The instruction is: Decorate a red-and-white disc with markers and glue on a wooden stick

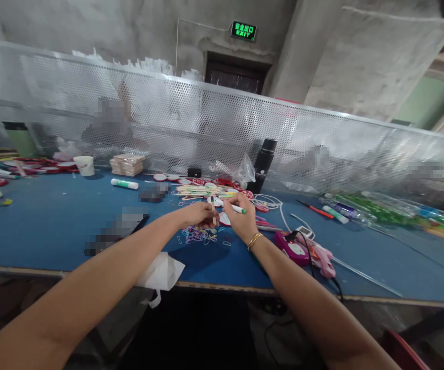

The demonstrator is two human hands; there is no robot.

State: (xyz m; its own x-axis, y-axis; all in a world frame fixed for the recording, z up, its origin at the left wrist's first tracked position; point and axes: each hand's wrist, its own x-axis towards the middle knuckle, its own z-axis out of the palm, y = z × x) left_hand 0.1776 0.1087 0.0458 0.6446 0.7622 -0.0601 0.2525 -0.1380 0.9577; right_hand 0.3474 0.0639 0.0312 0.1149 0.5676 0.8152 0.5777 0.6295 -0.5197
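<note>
My left hand (198, 213) is closed on a flat wooden craft stick (213, 208), held upright with a dark upper end. Just beside it, my right hand (242, 218) grips a white marker (238, 209) with a green end, its writing end hidden behind the fingers. Below my left hand lies a loose heap of small coloured pins or clips (197, 235). A red-rimmed white disc (225, 219) rests between the hands, and more wooden sticks (199, 190) are piled behind them.
A black bottle (262, 167) stands behind my right hand. On the right are a magenta device (292, 249), a pink glue gun (321, 257) and cables. Leftward are a paper cup (85, 165), wooden stacks (127, 164) and a marker (124, 183). Perforated metal screen (148, 108) backs the table.
</note>
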